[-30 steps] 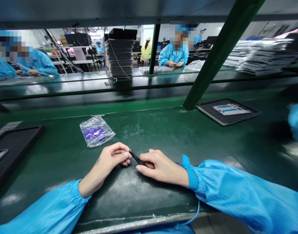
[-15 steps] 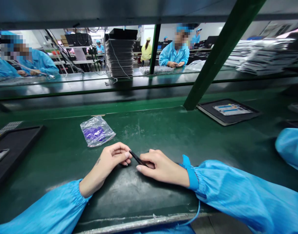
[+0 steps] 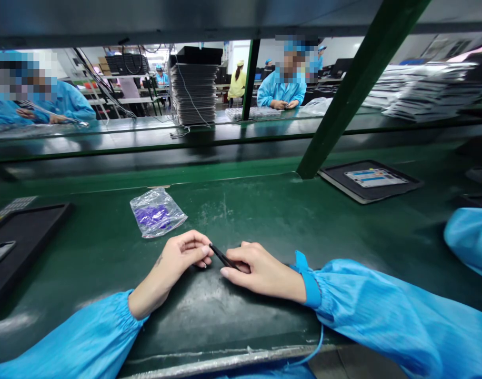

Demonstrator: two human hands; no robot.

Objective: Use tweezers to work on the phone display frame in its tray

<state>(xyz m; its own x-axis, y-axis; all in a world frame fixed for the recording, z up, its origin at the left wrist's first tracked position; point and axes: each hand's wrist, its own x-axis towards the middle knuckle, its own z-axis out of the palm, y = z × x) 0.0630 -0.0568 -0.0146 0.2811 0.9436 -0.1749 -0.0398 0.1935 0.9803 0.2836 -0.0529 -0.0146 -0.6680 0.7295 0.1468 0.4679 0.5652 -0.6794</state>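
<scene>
Black tweezers (image 3: 222, 256) slant between my hands, low over the green bench top. My right hand (image 3: 257, 267) is closed around their rear part, thumb and forefinger along the sides. The thumb and forefinger of my left hand (image 3: 188, 252) pinch the far tip, and the other fingers curl inward. Whether anything small sits at that tip I cannot make out. Just beyond my left hand lies a clear plastic bag (image 3: 156, 213) with small purple pieces inside.
A black tray (image 3: 31, 237) with a flat device lies at left; another black tray (image 3: 335, 184) at right holds a flat panel (image 3: 375, 178). A slanted green post (image 3: 343, 105) rises behind. A blue sleeve (image 3: 472, 239) shows at the right edge. Co-workers sit across the bench.
My hands and the tweezers have not visibly moved. Across the bench, the co-workers at the far left have shifted their hands slightly.
</scene>
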